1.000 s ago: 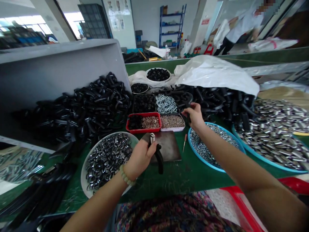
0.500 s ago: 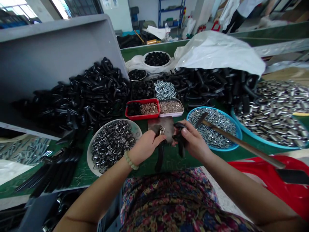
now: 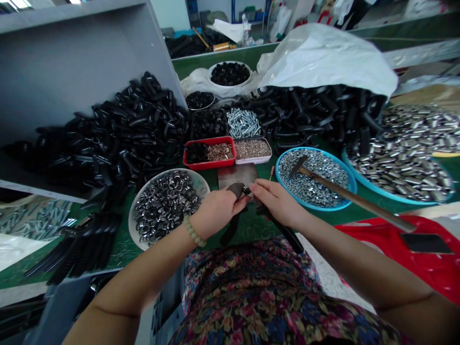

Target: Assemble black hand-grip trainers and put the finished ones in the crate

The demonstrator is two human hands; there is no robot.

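Keeping the spring (image 3: 244, 192) straight should help: left hand (image 3: 217, 212) grips a black handle (image 3: 230, 231); right hand (image 3: 277, 203), at three o'clock from it, grips a second handle (image 3: 289, 235).

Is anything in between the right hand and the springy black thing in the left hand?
Nothing visible is: the right hand is right at the spring and black piece in the left hand. The hammer lies off to the right, across the blue tray.
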